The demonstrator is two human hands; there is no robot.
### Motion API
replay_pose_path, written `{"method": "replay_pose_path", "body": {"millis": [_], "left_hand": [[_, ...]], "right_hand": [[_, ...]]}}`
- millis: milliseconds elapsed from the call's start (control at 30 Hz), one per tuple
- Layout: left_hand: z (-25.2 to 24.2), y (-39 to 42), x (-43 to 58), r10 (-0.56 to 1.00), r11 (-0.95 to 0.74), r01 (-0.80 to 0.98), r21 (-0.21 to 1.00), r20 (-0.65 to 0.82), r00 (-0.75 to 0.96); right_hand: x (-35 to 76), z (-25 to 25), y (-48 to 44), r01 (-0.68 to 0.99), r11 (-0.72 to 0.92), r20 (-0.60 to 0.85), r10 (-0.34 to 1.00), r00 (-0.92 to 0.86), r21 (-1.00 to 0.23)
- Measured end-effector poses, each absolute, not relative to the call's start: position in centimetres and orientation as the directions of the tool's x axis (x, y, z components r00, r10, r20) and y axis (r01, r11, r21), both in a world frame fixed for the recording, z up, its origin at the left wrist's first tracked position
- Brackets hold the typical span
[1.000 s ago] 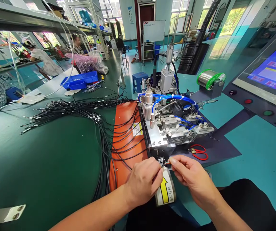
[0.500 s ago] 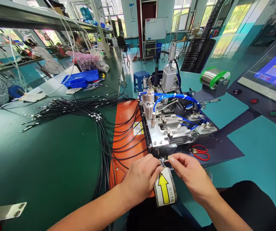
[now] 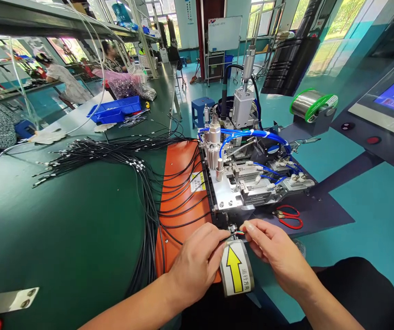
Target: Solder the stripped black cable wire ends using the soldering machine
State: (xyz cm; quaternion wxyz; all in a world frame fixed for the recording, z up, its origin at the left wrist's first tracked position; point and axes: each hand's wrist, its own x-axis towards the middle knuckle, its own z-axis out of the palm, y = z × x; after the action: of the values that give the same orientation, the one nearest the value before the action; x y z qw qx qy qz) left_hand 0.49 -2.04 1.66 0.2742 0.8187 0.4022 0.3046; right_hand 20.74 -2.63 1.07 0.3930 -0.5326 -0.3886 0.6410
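Between my two hands is a thin black cable with coloured wire ends, at the near end of the machine. My left hand pinches the black sheath between thumb and fingers. At the other end, the fingertips of my right hand close on the coloured wires. Just below sits a rounded white label with a yellow arrow. Several black cables run across the orange plate into the machine's left side, and part of the machine's near end is hidden by my fingers.
Red-handled cutters lie on the dark plate right of my hands. A bundle of black cables rests on the green table. A solder wire spool and a control panel stand to the right. Other people sit far left.
My hands stay at the same spot, the left slightly lower. More of the coloured wires shows between them. The view has shifted a little.
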Motion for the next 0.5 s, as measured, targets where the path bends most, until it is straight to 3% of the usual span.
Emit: {"method": "replay_pose_path", "body": {"millis": [500], "left_hand": [[0.76,-2.13,0.57,0.823,-0.535,0.492,0.687,0.292,0.487]], "right_hand": [[20.56,0.39,-2.92,-0.096,-0.383,-0.372,0.922,-0.109,-0.919]]}}
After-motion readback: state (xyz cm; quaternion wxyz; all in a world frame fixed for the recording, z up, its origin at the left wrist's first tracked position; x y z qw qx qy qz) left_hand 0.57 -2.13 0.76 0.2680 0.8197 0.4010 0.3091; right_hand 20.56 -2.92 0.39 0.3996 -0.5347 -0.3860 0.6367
